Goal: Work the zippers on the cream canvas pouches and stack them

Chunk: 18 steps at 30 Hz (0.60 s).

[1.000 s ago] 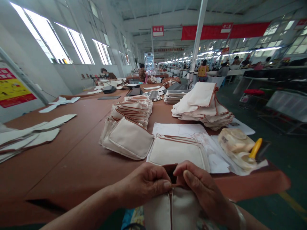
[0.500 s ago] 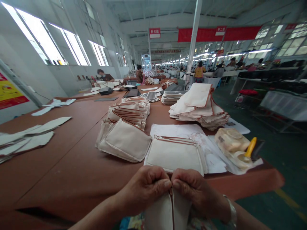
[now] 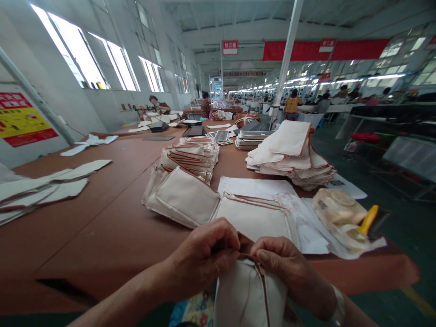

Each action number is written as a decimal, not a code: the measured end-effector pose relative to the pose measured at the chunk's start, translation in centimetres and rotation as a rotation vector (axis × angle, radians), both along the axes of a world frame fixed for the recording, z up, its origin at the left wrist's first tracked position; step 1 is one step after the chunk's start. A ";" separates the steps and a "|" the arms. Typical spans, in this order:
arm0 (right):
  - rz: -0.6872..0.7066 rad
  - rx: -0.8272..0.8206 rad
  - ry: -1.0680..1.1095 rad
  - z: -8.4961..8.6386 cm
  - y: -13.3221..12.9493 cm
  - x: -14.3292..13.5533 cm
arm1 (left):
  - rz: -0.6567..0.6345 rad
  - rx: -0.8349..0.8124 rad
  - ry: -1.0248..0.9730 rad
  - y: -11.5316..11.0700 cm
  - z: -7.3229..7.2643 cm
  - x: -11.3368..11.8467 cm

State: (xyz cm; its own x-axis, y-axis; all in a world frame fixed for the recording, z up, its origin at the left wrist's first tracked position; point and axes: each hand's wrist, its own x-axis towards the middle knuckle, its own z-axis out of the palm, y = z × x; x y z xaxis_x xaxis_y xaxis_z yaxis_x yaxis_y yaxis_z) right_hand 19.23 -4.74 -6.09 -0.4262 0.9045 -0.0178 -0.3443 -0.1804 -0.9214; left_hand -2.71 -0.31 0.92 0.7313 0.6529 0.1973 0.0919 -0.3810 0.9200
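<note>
Brn table (image 3: 112,227) | crm pouch (image 3: 238,293) | top in L fingers (image 3: 228,260), R fingers (image 3: 268,259)

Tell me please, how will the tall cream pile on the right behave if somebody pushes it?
The pile would probably shift and slump rather than move as one block, since its edges lie unevenly. The top piece looks floppy, because it droops over the layers below. It may slide off first, as no strap is visible around the pile.
</note>
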 end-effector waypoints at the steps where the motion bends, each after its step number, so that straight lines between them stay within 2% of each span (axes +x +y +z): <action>1: -0.002 -0.009 -0.001 0.0 0.0 -0.1 | 0.003 0.115 -0.008 0.0 -0.1 0.0; 4: -0.016 -0.020 -0.011 0.2 0.0 -0.5 | -0.013 0.393 0.066 -0.1 -0.6 0.0; 7: -0.042 -0.025 -0.040 0.2 0.0 -0.8 | 0.010 0.577 0.222 -0.3 -1.0 0.0; 13: -0.049 0.008 -0.123 0.5 -0.2 -0.9 | 0.087 0.790 0.431 -0.7 -0.9 0.3; 18: -0.060 -0.067 -0.071 0.4 -0.2 -1.1 | 0.087 0.960 0.431 -1.0 -0.7 0.6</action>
